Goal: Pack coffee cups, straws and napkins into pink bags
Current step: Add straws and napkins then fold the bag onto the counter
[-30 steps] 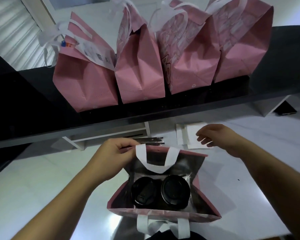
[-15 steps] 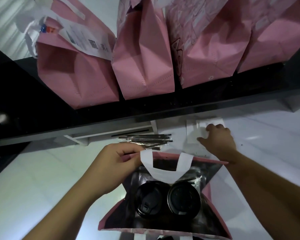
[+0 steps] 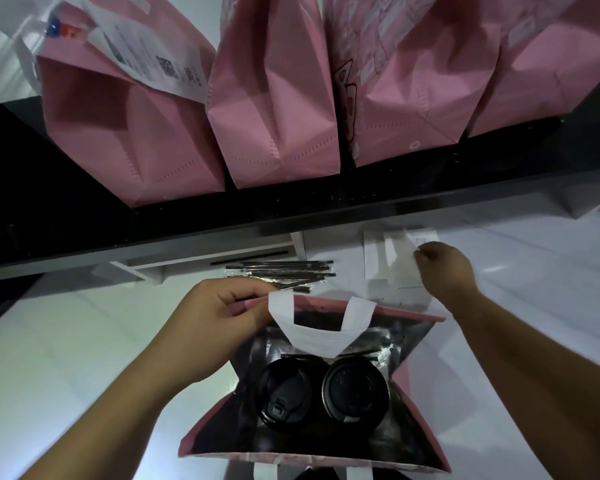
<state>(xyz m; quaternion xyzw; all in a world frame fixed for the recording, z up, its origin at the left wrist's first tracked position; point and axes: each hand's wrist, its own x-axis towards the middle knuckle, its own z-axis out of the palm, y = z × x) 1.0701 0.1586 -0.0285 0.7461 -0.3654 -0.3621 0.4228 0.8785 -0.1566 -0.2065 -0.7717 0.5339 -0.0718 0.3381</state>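
Head view: left hand [image 3: 222, 313] reaches forward, fingers curled, pinching the far rim of the open pink bag [image 3: 426, 372] beside its white handle [image 3: 321, 332]. Right hand [image 3: 445, 271] stretches past the bag, fingers curled onto the white napkins [image 3: 392, 261] on the counter. Two lidded coffee cups [image 3: 321, 393] stand inside; straws [image 3: 281, 273] lie just beyond the rim.

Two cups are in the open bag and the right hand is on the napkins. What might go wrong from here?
The right hand pinches at a loose napkin stack, so several may lift together. The left hand alone holds the open bag by its rim; letting go might close the mouth over the cups.
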